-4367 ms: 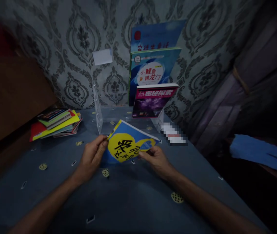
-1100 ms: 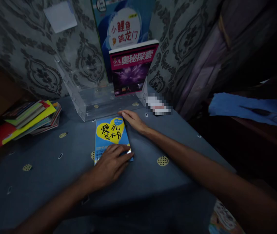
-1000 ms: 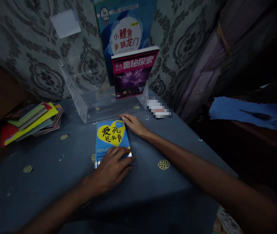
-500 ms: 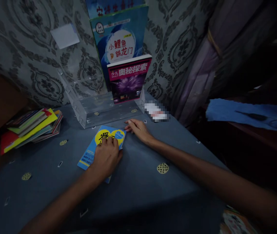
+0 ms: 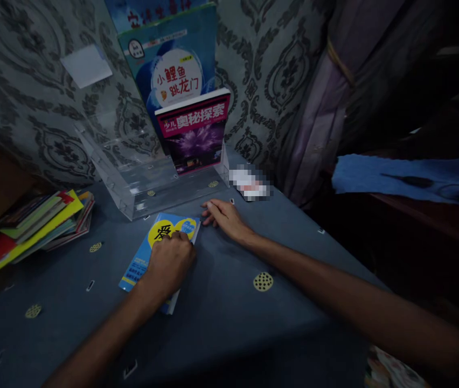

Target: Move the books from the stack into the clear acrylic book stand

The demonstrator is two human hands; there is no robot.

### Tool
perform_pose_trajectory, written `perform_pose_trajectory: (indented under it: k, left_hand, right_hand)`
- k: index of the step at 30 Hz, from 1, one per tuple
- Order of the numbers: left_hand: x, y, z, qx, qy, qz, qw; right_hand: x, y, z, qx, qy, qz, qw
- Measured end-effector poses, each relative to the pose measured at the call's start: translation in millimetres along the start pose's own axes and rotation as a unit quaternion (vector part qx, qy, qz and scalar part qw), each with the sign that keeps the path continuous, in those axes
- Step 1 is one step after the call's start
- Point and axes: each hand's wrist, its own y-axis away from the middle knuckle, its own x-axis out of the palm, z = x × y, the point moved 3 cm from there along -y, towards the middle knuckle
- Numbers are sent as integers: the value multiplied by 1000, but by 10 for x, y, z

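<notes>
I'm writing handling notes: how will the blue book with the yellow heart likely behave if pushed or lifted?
The blue book looks fairly thin, so it is probably light and may bend a little. Its broad, flat shape suggests sliding rather than rolling. The left hand over it would likely add drag.

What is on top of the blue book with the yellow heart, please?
The left hand is on the blue book, its fingers covering part of the title; whatever lies beneath the hand cannot be seen.
</notes>
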Motion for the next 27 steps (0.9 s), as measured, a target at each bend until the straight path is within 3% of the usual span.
perform_pose_trajectory:
  k: [15, 20, 27]
  left_hand:
    - [-119, -9, 212, -3, 62, 14, 998]
    - [-130, 5, 188, -10, 55, 19, 998]
    - [-12, 20, 0, -11, 6, 14, 1000]
  right_hand:
    - [10, 23, 39, 12, -6, 14, 1000]
    - [6, 26, 56, 8, 10, 14, 1000]
    - [-21, 161, 238, -132, 123, -17, 983]
